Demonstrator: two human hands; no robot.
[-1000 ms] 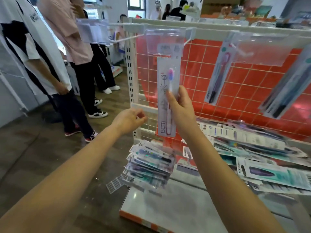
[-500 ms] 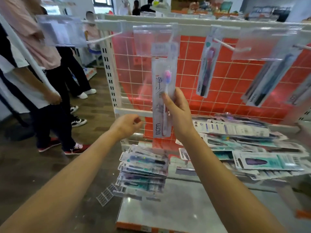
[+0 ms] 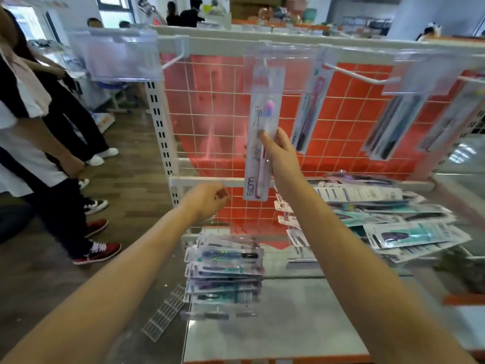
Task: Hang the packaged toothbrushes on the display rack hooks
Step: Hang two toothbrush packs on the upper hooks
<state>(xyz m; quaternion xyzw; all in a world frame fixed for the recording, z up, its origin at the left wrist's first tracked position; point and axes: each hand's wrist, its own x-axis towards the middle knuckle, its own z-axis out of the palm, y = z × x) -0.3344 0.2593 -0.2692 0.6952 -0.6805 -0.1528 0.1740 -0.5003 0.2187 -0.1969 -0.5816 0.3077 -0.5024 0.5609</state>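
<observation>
Up near the rack's top rail, the right hand pinches a long clear pack between thumb and fingers, about halfway down its right edge. The pack hangs upright in front of the red grid; its top lies under a clear tag holder at a white hook, though whether the hook passes through the hanging hole cannot be told. Inside is one toothbrush with a pink-and-purple head, a white neck and a dark pink handle; grey lettering runs down the left side and "BDM" is printed at the bottom.

The left hand hovers lower and to the left, fingers loosely curled, holding nothing.

One more pack with a dark brush hangs just right of the held one, and at least two hang farther right, blurred. Three clear tag holders show along the rail, plus one at far left. A stack of roughly seven packs sits on a lower hook, and a loose pile, too jumbled to count, lies on the shelf at right. Two people's legs stand at left.
</observation>
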